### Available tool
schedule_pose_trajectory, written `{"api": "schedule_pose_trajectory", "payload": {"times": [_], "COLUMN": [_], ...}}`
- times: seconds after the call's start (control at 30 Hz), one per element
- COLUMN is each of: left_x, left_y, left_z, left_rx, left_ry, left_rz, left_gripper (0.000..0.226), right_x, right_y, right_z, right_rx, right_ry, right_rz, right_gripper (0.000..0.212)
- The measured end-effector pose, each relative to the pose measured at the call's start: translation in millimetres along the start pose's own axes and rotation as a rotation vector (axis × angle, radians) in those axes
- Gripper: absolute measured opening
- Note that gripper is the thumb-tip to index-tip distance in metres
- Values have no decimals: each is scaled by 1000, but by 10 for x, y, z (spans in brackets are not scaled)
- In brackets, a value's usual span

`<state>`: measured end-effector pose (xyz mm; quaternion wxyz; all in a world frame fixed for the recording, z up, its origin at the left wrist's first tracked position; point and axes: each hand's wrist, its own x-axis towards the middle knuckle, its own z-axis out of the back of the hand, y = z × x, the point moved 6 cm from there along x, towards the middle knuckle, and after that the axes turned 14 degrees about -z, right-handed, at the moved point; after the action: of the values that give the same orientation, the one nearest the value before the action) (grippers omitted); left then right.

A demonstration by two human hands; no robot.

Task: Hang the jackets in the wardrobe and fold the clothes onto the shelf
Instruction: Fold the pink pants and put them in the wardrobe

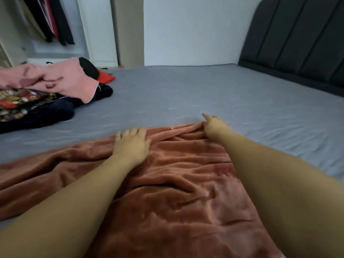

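The right hand [214, 125] is pinching the far edge of the rust velvet garment [176, 183] while the left hand [131, 144] is pressing flat on it, spread, the cloth lying crumpled on the bed [204, 90], stretching toward the person and leftward.

Rust-orange garment [178, 183]; grey sheet [204, 90]

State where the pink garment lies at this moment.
In the head view, the pink garment lies at the far left on the bed, atop the pile of dark clothes, below the open wardrobe.
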<state>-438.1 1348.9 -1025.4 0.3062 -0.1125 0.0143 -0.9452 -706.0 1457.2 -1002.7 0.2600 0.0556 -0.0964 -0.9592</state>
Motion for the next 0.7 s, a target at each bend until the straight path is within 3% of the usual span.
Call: {"api": "schedule_pose_trajectory", "payload": {"times": [0.07,0.13,0.23,0.3,0.37,0.43,0.5,0.6,0.7], "left_x": [136,304,727,917,945,828,679,366,-278], "left_y": [61,162,435,502,419,261,237,619,1095], "left_z": [-155,-140,24,84,-53,-323,-425,-403,-294], "left_rx": [37,-21,-82,126,403,516,526,409,289], "left_ry": [43,-33,-176,-211,-196,-118,-110,-4,81], "left_rz": [22,28,84,62,-41,-169,-193,3,197], "left_gripper": [35,19,12,14,23,42,47,39,57], "right_x": [271,494,772,923,875,612,353,268,-30], "right_y": [-35,-77,-92,-64,-4,103,157,229,688], "right_z": [-200,-347,-271,-103,-62,-235,-427,-310,-298], "right_rx": [-167,-279,5,20,-162,-269,-379,-277,-24], "right_ry": [24,80,221,74,-202,-394,-497,-516,-322], "right_rz": [34,109,70,-1,-41,72,234,193,233], "right_gripper": [52,46,31,37,43,42,38,39,44]}}
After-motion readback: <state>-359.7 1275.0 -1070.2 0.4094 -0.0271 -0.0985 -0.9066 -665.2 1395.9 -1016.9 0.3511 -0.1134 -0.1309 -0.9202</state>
